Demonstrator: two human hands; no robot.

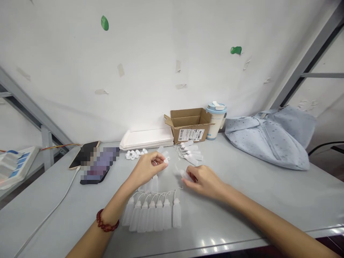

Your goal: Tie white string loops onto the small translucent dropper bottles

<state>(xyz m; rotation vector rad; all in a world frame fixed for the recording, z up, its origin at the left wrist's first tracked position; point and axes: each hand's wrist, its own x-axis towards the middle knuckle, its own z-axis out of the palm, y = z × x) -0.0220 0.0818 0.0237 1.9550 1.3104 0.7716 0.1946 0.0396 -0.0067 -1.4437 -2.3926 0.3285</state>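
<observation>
My left hand (146,168) is closed in a pinch on a small white cap (166,160), with a translucent piece showing just behind the fingertips. To its right, my right hand (205,181) grips a small translucent squeeze bottle (185,175), mostly hidden by the fingers. Nearer to me stands a row of squeeze bottles (152,216) with thin curved nozzle tubes. Part of another group of bottles (154,184) shows beyond that row, under my left hand. Several more bottles with tubes (192,156) lie in front of the box. Loose white caps (134,154) sit in a small heap.
An open cardboard box (190,130) stands at the wall, between a stack of white sheets (147,138) and a lidded cup (215,123). A blue cloth bag (268,139) lies at the right. Two phones (84,154) and a white cable (57,204) are at the left.
</observation>
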